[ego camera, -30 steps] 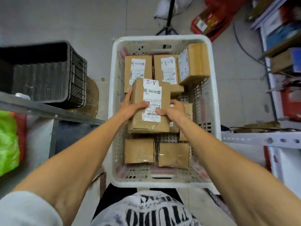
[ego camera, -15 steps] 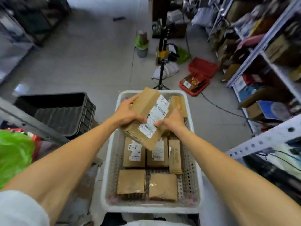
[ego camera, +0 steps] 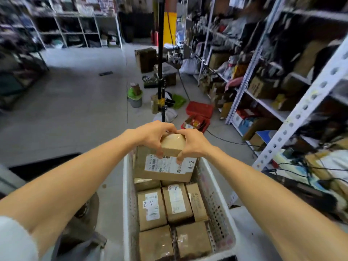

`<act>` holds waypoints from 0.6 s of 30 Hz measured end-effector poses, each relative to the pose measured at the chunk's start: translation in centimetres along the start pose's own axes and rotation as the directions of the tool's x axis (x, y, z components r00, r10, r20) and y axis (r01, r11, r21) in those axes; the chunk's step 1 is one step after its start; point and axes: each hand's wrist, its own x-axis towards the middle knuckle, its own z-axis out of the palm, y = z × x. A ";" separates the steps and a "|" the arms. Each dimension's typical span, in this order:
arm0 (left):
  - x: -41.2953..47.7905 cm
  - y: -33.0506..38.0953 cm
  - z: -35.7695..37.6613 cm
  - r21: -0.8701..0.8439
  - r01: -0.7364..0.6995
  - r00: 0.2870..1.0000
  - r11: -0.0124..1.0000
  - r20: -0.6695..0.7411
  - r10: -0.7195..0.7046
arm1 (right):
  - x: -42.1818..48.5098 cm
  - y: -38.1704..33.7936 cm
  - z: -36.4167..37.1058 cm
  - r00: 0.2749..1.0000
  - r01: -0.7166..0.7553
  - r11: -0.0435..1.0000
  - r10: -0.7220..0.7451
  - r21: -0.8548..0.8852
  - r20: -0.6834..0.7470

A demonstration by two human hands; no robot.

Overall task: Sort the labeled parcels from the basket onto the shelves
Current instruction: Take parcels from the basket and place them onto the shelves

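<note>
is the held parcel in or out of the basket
Out: left hand and right hand grip the parcel by its top, above those lying in the basket.

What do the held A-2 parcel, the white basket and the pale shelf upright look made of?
Brown box-shaped parcel marked A-2: matt cardboard, seemingly shiny tape on its top end, white paper label. White perforated basket: probably moulded plastic, judging by its regular hole grid. Pale slotted shelf upright: likely painted steel angle, with punched holes.
</note>
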 end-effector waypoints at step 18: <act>-3.8 3.2 7.5 -0.995 0.077 0.975 0.070 0.060 -0.216 | -12.8 -2.2 5.5 0.693 -0.349 0.375 0.720 0.859 -0.033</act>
